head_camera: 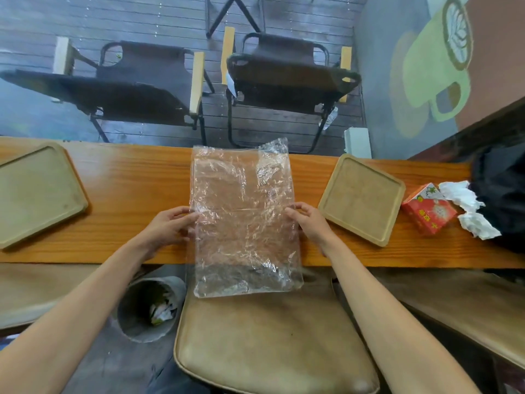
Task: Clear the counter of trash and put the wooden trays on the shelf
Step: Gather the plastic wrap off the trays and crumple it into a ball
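Both hands, left [167,227] and right [308,223], pinch the side edges of a crinkled clear plastic bag [244,220] overhanging the orange wooden counter's [136,194] near edge. Just right of the right fingers [292,210] lies a square pale wooden tray [362,199]; bare counter lies left.

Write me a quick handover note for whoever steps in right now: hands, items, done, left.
Left hand and right hand each pinch a side edge of the clear plastic bag, which overhangs the counter.
Large wooden tray lies at counter left, small wooden tray right of the bag.
Red carton and crumpled tissues sit far right.
Bin stands on the floor below, already holding trash.
Left: bag, carton, tissues, both trays.
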